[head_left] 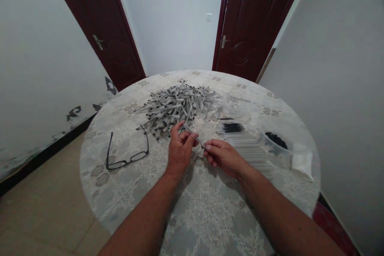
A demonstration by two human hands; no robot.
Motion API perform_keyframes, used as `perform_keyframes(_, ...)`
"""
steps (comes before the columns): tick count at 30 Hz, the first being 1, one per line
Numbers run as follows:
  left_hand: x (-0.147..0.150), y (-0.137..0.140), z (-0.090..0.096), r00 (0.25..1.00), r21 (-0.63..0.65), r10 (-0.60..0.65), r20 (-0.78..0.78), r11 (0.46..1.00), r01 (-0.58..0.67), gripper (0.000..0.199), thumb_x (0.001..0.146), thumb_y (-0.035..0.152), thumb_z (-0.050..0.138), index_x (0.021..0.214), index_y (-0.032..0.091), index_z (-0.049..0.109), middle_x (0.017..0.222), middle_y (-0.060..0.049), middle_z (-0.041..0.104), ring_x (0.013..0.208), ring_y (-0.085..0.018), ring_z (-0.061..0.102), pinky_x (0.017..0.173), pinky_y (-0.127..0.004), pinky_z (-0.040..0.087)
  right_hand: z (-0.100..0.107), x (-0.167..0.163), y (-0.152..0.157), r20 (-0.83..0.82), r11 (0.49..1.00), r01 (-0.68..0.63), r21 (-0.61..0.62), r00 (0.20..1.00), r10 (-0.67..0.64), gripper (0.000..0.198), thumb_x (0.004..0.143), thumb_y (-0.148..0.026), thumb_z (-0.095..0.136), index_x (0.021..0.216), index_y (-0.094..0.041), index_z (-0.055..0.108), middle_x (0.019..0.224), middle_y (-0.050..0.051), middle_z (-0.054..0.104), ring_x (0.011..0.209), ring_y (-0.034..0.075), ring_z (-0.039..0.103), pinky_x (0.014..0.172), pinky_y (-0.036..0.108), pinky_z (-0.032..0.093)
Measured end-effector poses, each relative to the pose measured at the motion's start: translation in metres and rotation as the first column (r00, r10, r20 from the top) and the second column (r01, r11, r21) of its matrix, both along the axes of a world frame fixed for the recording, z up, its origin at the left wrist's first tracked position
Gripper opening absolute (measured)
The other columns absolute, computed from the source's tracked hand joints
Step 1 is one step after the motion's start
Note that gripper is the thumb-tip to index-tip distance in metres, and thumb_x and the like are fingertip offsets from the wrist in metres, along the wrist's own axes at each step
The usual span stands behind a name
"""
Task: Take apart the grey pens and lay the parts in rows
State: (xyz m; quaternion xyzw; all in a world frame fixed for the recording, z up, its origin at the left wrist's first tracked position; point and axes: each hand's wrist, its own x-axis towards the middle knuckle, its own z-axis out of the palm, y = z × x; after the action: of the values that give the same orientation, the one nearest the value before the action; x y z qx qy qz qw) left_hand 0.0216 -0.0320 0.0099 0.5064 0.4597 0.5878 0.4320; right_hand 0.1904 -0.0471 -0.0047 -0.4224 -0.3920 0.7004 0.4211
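Observation:
A slim pale tube slants between my two hands over the middle of the table. My left hand is closed around its upper part with thumb and fingers. The fingertips of my right hand pinch its lower end, so that end is mostly covered. Just beyond my hands lies a large heap of similar tubes, many with dark ends. To the right of my right hand, clear tubes lie side by side in a row, with a bundle of thin black sticks at their far side.
A clear tub holding small black pieces stands on the right, beside a white packet. Black-framed glasses rest unfolded at the left. A patterned cloth covers the round table. Walls and two doors stand beyond.

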Motion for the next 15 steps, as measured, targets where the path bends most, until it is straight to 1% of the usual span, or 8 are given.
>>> perform_keyframes(2,0.0,0.001,-0.001,1.0,0.006,-0.01,-0.007,1.0,0.01,0.053,0.091,0.035,0.067,0.138,0.026,0.044,0.083,0.001,0.073,0.068,-0.015,0.069,0.074,-0.031,0.053,0.0,0.0,0.0,0.004,1.0,-0.009,-0.006,1.0,0.009,0.031,0.077,-0.041,0.08,0.094,-0.018,0.067,0.076,0.001,0.069,0.052,0.008,0.055,0.043,0.018,0.038)
perform_keyframes(5,-0.002,0.002,-0.001,1.0,-0.003,0.002,-0.002,1.0,-0.002,0.051,0.091,0.036,0.067,0.136,0.025,0.044,0.085,0.0,0.074,0.068,-0.016,0.069,0.074,-0.032,0.054,0.004,0.001,-0.001,0.057,1.0,-0.011,0.022,0.998,0.01,0.032,0.078,-0.042,0.078,0.097,-0.018,0.067,0.077,0.001,0.07,0.051,0.008,0.055,0.043,0.019,0.037)
perform_keyframes(8,-0.004,0.005,-0.001,0.999,-0.05,0.028,0.019,0.998,-0.027,0.052,0.089,0.036,0.07,0.134,0.025,0.045,0.084,0.0,0.074,0.067,-0.016,0.069,0.072,-0.031,0.054,0.008,0.003,-0.001,0.162,0.993,-0.027,0.111,0.987,0.009,0.031,0.082,-0.04,0.074,0.102,-0.018,0.067,0.079,0.001,0.073,0.052,0.009,0.054,0.047,0.02,0.04)
perform_keyframes(11,-0.007,0.008,0.0,0.998,-0.077,0.045,0.051,0.996,-0.041,0.051,0.089,0.037,0.069,0.133,0.025,0.045,0.085,0.0,0.074,0.066,-0.016,0.069,0.069,-0.03,0.055,0.012,0.01,-0.001,0.274,0.975,-0.098,0.199,0.961,0.04,0.027,0.087,-0.034,0.068,0.109,-0.019,0.067,0.08,0.002,0.075,0.055,0.01,0.057,0.053,0.022,0.043)
perform_keyframes(13,-0.009,0.01,0.0,0.994,-0.081,0.077,0.075,0.994,-0.071,0.051,0.089,0.038,0.069,0.133,0.026,0.045,0.086,0.0,0.074,0.066,-0.016,0.069,0.069,-0.031,0.057,0.017,0.017,-0.002,0.404,0.942,-0.179,0.283,0.913,0.052,0.022,0.09,-0.029,0.063,0.109,-0.019,0.069,0.08,0.002,0.076,0.061,0.013,0.061,0.059,0.024,0.046)
perform_keyframes(14,-0.01,0.011,0.0,0.991,-0.083,0.097,0.087,0.992,-0.09,0.052,0.089,0.038,0.069,0.133,0.026,0.045,0.086,0.0,0.074,0.066,-0.016,0.069,0.069,-0.031,0.057,0.02,0.02,-0.003,0.493,0.913,-0.222,0.341,0.87,0.027,0.019,0.091,-0.026,0.061,0.106,-0.02,0.07,0.081,0.002,0.076,0.066,0.014,0.063,0.063,0.025,0.046)
perform_keyframes(15,-0.01,0.012,0.0,0.989,-0.084,0.11,0.096,0.991,-0.102,0.052,0.088,0.038,0.07,0.133,0.026,0.045,0.085,0.0,0.074,0.066,-0.015,0.069,0.069,-0.031,0.058,0.022,0.022,-0.005,0.582,0.877,-0.261,0.404,0.813,-0.026,0.015,0.091,-0.024,0.06,0.101,-0.02,0.071,0.081,0.002,0.075,0.07,0.015,0.065,0.066,0.026,0.046)
